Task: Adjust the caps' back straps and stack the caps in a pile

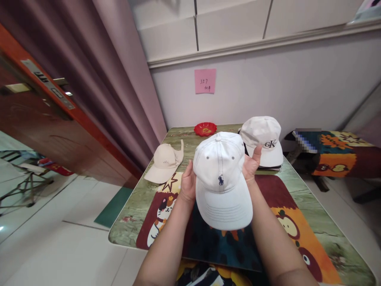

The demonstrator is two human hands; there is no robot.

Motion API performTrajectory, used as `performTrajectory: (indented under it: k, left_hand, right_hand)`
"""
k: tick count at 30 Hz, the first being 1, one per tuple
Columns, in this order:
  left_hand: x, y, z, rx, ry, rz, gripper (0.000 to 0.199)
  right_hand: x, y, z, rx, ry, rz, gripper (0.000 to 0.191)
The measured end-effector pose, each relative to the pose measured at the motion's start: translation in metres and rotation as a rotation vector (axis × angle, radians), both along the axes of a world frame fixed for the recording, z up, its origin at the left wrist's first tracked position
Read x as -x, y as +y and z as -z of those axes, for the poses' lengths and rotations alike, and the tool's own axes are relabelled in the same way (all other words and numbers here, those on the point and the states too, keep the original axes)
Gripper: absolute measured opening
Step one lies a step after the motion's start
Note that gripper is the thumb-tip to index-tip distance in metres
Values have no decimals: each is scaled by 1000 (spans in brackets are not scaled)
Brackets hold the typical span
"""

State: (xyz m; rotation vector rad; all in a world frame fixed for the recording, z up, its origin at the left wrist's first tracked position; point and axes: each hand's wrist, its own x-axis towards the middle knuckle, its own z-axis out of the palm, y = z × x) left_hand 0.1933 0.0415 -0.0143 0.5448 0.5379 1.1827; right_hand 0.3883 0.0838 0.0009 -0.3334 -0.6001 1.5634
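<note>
A white baseball cap (220,167) with a small dark blue horse-rider logo is held up above the table, its brim towards me. My left hand (188,182) grips its left side, fingers mostly hidden behind the cap. On the other side my right hand (251,165) holds it, thumb pointing up and the rest partly hidden. Beyond my right hand, a white cap with dark CK lettering (262,137) sits on top of other caps whose edges barely show. A beige cap (164,161) lies at the table's left, its back strap sticking up.
A cartoon-patterned mat (285,194) covers part of the green wood-look table (127,218). At the back stands a red scalloped dish (205,129), below a pink note (205,81) on the wall. An orange-brown door (59,119) and purple curtain (119,71) are left; a patterned bench (336,157) is right.
</note>
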Motion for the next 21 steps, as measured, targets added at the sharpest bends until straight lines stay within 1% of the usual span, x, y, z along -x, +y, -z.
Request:
performTrajectory:
  k: [4,5,7,9,11,13,15,16,18,20,21]
  left_hand:
    - [2,-6,9,78,9,155,56]
    - [3,-6,11,98,17,172,54]
    - [4,-6,13,133,46,149,55]
    - [4,-4,15,162,89,60,59]
    - [4,-3,16,183,131,-67,62]
    - [7,-1,18,177,158,-204,59]
    - [12,1,20,126,176,-333,52]
    - [14,2,22,90,187,-389,49]
    - [18,4,26,29,220,-474,46]
    - [18,5,33,12,258,-519,47]
    - [17,5,38,20,278,-529,49]
  right_hand:
    - [-3,8,8,50,-12,50,70]
    - [-3,11,10,77,-4,45,66]
    - [-1,16,13,132,16,16,60]
    - [5,18,15,166,19,-23,55]
    - [11,13,17,180,-4,-73,52]
    - [17,0,23,191,-58,-158,54]
    - [21,-20,31,219,-129,-243,56]
    - [23,-32,36,240,-159,-262,55]
    - [27,-59,47,285,-189,-220,46]
    - [33,-84,56,308,-177,-126,37]
    - [36,-95,59,307,-166,-95,38]
